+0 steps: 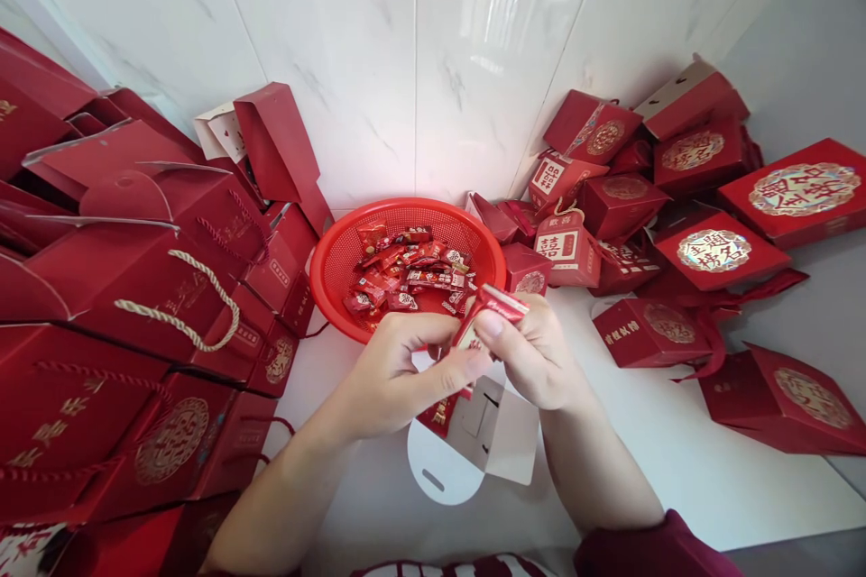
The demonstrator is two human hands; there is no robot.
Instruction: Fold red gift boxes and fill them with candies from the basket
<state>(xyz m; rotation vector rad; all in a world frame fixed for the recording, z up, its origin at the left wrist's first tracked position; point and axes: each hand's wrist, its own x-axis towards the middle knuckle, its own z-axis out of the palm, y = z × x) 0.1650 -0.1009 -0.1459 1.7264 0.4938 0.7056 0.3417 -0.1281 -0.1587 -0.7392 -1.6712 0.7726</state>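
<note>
Red wrapped candies point(474, 329) are pinched between my two hands, above an opened gift box. My left hand point(399, 370) has its thumb pressed on their lower end, with the fingers curled behind. My right hand point(531, 347) grips the upper end, thumb on top; how many pieces are held I cannot tell. Just below my hands the gift box point(511, 433) lies with its flaps spread, showing its white inside and a rounded flap with a handle slot. Right behind my hands stands a red plastic basket point(325, 288) with several wrapped candies point(412, 266) in it.
Several red gift boxes with rope handles point(162, 288) are stacked on the left. Smaller red boxes point(568, 248) and larger ones point(713, 252) crowd the right side of the white table point(663, 442). A tiled wall point(365, 63) rises behind the basket.
</note>
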